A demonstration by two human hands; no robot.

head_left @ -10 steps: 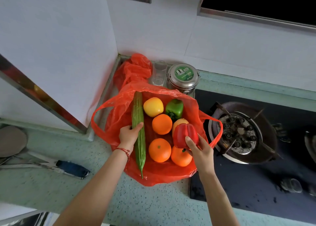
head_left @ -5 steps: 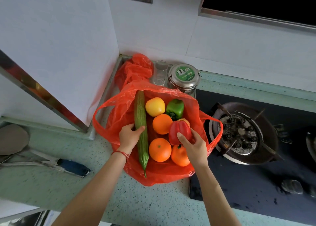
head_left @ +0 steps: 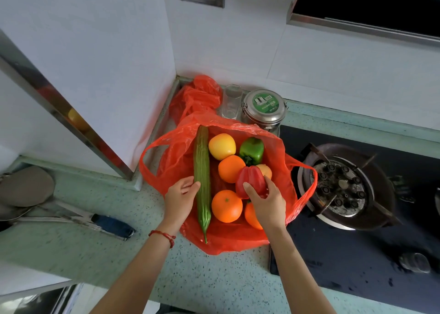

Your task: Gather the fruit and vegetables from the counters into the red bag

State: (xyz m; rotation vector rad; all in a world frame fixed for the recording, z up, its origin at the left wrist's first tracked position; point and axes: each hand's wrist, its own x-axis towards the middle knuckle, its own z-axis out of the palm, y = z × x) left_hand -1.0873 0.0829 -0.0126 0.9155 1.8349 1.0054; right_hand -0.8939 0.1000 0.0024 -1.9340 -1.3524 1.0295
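Gripping red pepper [head_left: 251, 179], right hand [head_left: 267, 203] (over red bag [head_left: 281, 171]).

The round steel tin [head_left: 263, 110], standing at the back edge of the counter [head_left: 214, 278], carries a green lid label with white print, too small to read.
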